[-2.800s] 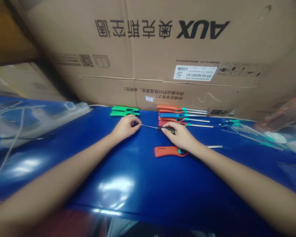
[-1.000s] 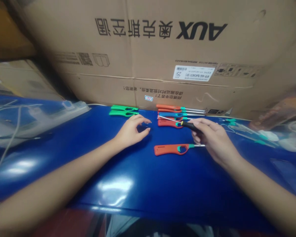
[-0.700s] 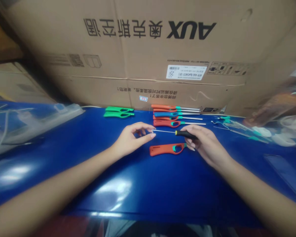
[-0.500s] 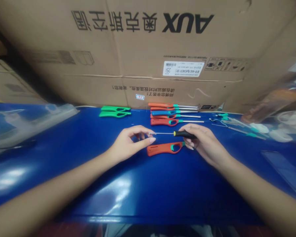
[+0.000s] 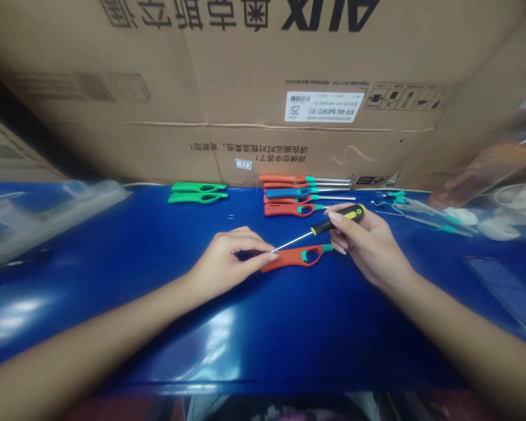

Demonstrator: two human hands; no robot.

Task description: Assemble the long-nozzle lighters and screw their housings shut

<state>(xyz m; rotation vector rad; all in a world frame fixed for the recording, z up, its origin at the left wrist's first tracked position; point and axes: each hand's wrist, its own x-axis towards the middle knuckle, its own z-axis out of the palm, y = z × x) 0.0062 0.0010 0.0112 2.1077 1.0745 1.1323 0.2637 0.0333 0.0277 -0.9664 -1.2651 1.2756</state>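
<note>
**Screwdriver [image 5: 319, 227] Was Held at Both Ends**

An upside-down AUX cardboard box [image 5: 245, 105] was stood behind a glossy blue surface [image 5: 289, 327]. By the right hand [image 5: 368, 245], the black-and-yellow handle was gripped, raised above the tip. In the grip of the left hand [image 5: 228, 260], the tip was pinched between thumb and forefinger. The screwdriver was thus slanted down leftward over a single orange utility lighter [image 5: 289, 257]; whether that lighter was touched could not be told. Orange, red and blue utility lighters [image 5: 284, 193] were lined up near the box, with two green lighter handles [image 5: 193, 198] laid leftward. Two tiny pale slivers [image 5: 231, 214] were left between these groups and the left hand.
</note>
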